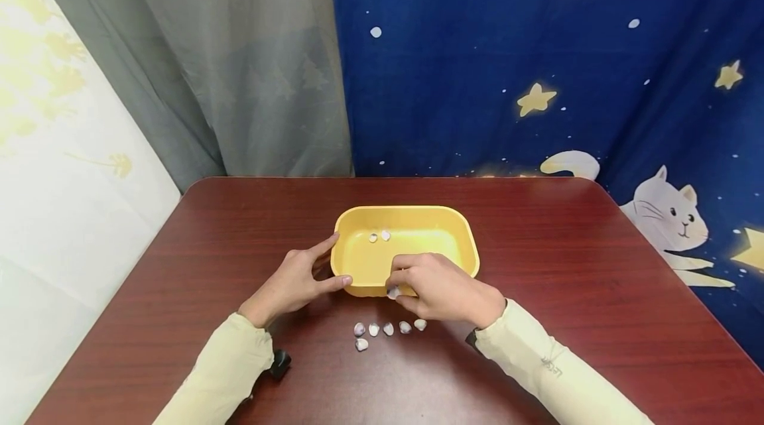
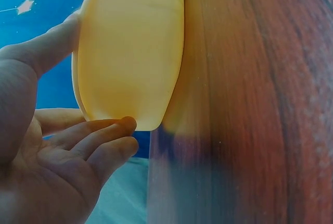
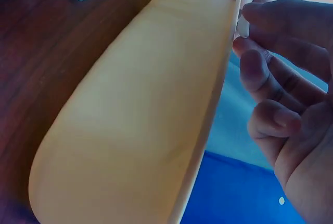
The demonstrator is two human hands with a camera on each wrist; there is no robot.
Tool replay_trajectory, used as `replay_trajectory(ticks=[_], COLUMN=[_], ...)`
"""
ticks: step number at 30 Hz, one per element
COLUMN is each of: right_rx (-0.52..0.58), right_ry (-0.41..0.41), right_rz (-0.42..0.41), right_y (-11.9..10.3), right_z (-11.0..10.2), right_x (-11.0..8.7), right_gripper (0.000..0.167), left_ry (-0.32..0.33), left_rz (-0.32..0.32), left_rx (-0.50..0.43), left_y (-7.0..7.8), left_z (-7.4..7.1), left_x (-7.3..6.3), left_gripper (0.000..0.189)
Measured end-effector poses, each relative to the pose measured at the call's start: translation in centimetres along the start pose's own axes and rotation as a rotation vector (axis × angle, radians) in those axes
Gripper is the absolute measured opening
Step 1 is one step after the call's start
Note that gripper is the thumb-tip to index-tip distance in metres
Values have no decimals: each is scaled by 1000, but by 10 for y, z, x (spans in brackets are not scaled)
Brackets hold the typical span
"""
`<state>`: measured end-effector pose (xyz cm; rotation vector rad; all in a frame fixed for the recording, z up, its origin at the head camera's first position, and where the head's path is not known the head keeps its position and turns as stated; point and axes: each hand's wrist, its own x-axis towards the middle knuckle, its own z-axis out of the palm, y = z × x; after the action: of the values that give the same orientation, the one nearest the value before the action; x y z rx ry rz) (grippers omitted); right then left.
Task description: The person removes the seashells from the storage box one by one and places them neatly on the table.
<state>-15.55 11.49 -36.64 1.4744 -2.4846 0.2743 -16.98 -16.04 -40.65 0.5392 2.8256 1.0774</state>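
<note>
A yellow plastic tub point(image 1: 418, 211) stands on the table, with two small pale shells point(image 1: 385, 235) lying on its floor. My left hand point(image 1: 297, 279) is spread about the tub's left end. Its thumb and fingers touch the rim and outer wall, as the left wrist view also shows. At the near rim, my right hand point(image 1: 444, 287) pinches a small white shell point(image 1: 392, 292) between thumb and fingertips. In the right wrist view that shell point(image 3: 243, 27) appears right beside the rim, partly covered by the fingers.
Several shells point(image 1: 388, 329) lie in a row on the table in front of the tub, with a single shell point(image 1: 361, 344) below the row's left end. The brown wooden table point(image 1: 537, 246) backs onto grey and blue curtains point(image 1: 447, 80).
</note>
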Motion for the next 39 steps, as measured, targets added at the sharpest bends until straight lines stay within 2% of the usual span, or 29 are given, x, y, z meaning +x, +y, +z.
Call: replay_trajectory(ticks=[6, 14, 20, 32, 39], right_rx=[-6, -16, -51, -154, -142], right_ry=[-21, -118, -172, -204, -191], right_rz=[-39, -72, -83, -120, -113], right_y=[-9, -23, -30, -37, -37], right_z=[7, 21, 32, 44, 44], right_x=[-2, 0, 0, 0, -2], right_gripper=[8, 6, 12, 9, 13], left_ry=[0, 12, 27, 26, 24], left_rz=[4, 28, 49, 41, 33], left_rx=[12, 4, 4, 11, 5], left_y=[-1, -2, -4, -4, -4], left_z=[0, 1, 1, 1, 2], left_x=[-1, 0, 0, -1, -1], left_gripper=[94, 93, 93, 94, 94])
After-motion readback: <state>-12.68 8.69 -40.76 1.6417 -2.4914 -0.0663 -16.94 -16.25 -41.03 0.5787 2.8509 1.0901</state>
